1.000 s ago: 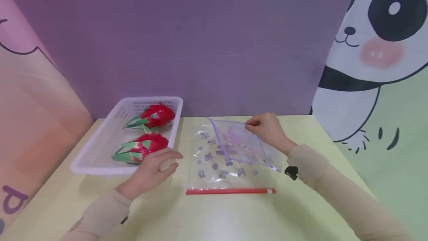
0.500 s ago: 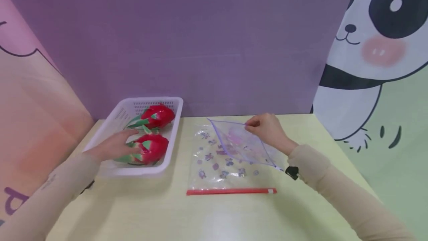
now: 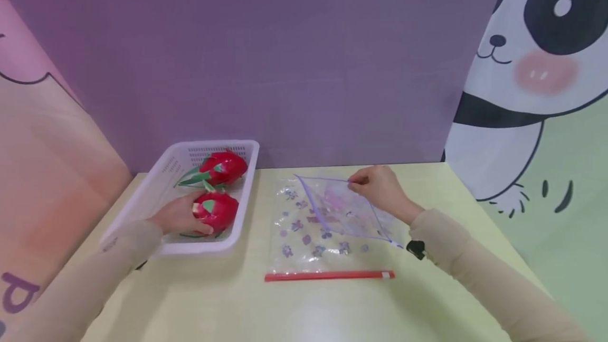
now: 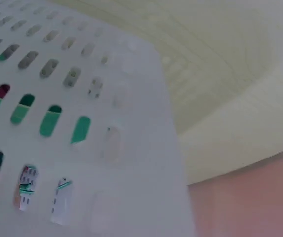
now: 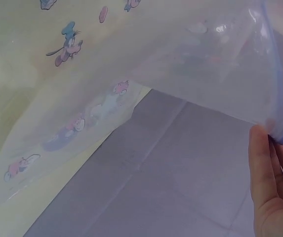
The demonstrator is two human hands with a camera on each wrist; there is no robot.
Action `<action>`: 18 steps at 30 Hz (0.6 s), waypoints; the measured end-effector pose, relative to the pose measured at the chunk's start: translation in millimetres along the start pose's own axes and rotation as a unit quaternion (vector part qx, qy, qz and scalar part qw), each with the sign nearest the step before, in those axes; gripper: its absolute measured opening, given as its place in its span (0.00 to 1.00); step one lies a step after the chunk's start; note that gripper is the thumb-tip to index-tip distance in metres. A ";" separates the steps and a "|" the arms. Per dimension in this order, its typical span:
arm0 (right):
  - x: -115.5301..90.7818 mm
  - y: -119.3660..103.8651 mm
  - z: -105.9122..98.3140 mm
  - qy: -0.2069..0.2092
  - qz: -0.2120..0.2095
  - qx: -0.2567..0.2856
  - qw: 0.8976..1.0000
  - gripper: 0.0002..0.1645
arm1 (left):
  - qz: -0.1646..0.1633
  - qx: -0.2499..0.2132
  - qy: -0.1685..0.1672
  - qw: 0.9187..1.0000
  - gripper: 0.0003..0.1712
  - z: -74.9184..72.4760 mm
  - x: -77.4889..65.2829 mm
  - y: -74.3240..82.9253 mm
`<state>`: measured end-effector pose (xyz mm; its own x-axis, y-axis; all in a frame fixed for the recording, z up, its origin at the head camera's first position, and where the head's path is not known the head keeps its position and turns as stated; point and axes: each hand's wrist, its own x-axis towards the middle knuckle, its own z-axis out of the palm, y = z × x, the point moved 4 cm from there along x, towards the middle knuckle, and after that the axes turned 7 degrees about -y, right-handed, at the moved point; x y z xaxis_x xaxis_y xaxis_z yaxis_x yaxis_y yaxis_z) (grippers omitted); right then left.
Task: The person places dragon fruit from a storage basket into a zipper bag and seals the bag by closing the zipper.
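Inside the white basket (image 3: 244, 220), my left hand (image 3: 179, 215) grips the nearer red dragon fruit (image 3: 223, 211) from its leafy end, thumb at its near side. A second dragon fruit (image 3: 224, 167), with long green leaves, lies behind it. My right hand (image 3: 380, 189) pinches the blue-purple edge of a clear zip bag (image 3: 342, 210), lifting that edge so its mouth gapes. In the right wrist view, thumb and fingers (image 5: 263, 168) meet on the blue strip. Only the basket's slotted wall (image 4: 131, 148) and bits of green leaf show in the left wrist view; the left hand is mostly hidden there.
Under the lifted bag lies another clear bag with cartoon prints (image 3: 296, 249), its red slider strip (image 3: 328, 276) toward the table's near side. The pale table (image 3: 228, 300) ends at a purple backdrop (image 3: 304, 67). Cartoon-printed panels stand at both sides.
My left hand has gone from above the basket's front right rim to its left side, then in onto the nearer dragon fruit, gripping it. The right hand keeps holding the bag edge.
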<state>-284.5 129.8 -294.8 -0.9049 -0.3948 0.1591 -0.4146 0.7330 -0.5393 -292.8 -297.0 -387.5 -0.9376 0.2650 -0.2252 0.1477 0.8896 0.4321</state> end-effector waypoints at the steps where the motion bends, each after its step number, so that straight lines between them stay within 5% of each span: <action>1: 0.0 -0.1 0.3 -0.001 0.001 0.001 1.000 0.08 | 0.001 0.007 0.001 1.000 0.64 -0.4 0.2 -0.3; 10: -1.3 3.0 2.6 -0.013 0.013 0.009 1.000 0.08 | 0.003 0.041 0.001 0.999 0.64 0.0 1.9 -0.2; 18: -0.9 6.5 3.0 -0.007 0.011 0.004 1.000 0.08 | 0.023 0.050 0.045 0.997 0.59 3.3 1.3 2.4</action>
<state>-286.1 133.2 -300.9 -0.9124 -0.3861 0.1360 -0.3938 0.7375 -0.5487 -292.7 -293.3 -389.6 -0.9529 0.2764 -0.1250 0.2185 0.9112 0.3493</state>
